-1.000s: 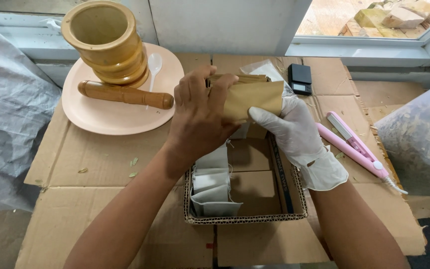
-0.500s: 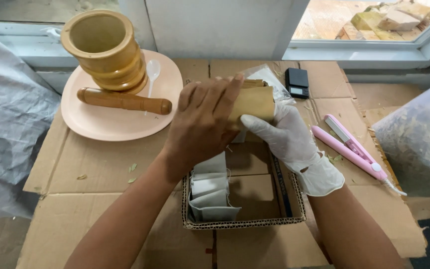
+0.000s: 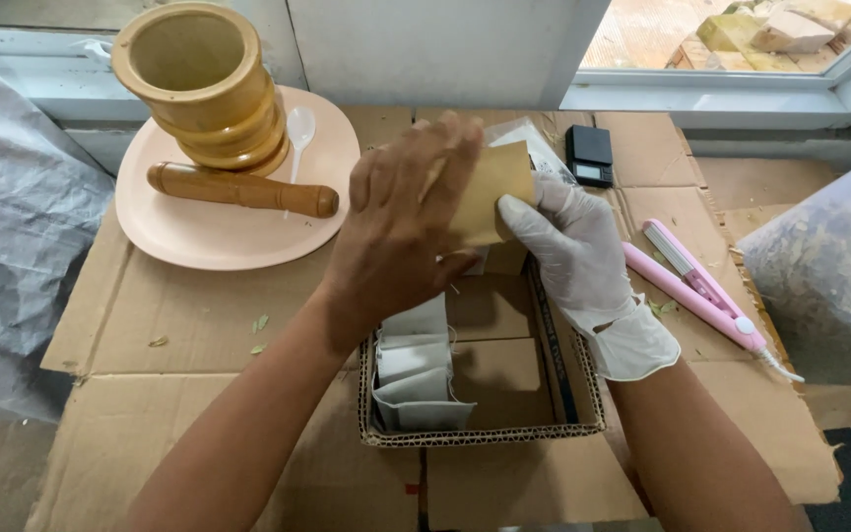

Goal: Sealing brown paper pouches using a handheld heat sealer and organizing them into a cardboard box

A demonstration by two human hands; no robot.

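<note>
Holding a small tan paper pouch (image 3: pixel 490 192) between them, both hands hover just above the far end of a shallow cardboard tray (image 3: pixel 485 433). The bare left hand (image 3: pixel 401 232) lies flat over the pouch's front, fingers spread and pressing, while the white-gloved right hand (image 3: pixel 573 251) pinches its right edge, fingers closed on the paper. Compared with a second ago, the pouch has turned from lying sideways to standing more upright, and the left hand has slid across to cover most of it; the pair has also shifted a little toward the near side. That reads as smoothing or flattening the pouch, though I cannot tell whether it is sealed. Inside the tray, a stack of white sachets (image 3: pixel 416 369) leans along the left side, unchanged. On the cardboard-covered counter (image 3: pixel 179 315), a pink plate (image 3: pixel 199 232) carries a wooden mortar (image 3: pixel 199 84), a wooden pestle (image 3: pixel 243 189) and a white plastic spoon (image 3: pixel 299 128). A small black scale (image 3: pixel 590 156) sits beyond the hands, and a pink heat sealer (image 3: pixel 701 291) lies to the right, beside a clear bag of dried leaves (image 3: pixel 829 266).
</note>
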